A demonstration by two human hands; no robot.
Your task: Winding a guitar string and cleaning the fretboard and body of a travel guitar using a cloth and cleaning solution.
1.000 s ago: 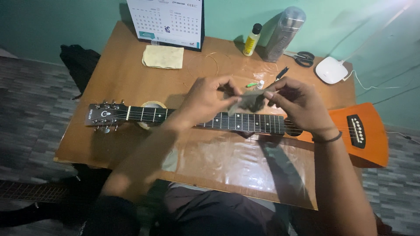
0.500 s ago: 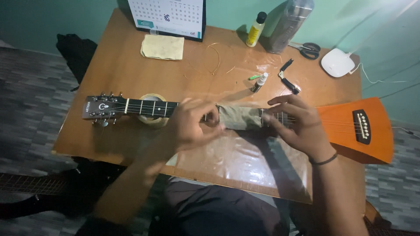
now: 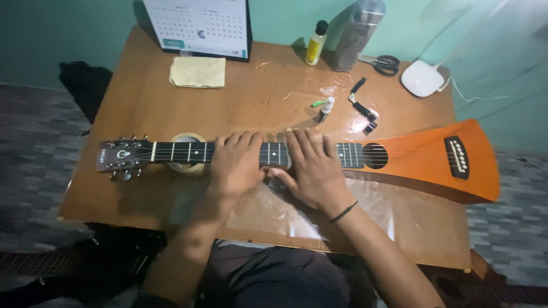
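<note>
Guitar (image 3: 411, 157) lengthwise across table, headstock leftward

Both hands, left hand (image 3: 236, 165) and right hand (image 3: 311, 168), lie flat on the guitar (image 3: 365, 155) neck, perhaps pressing a cloth; tape roll (image 3: 185, 165) beneath the neck.

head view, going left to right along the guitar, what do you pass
headstock → tape roll under the neck → left hand → right hand → sound hole → bridge
</note>
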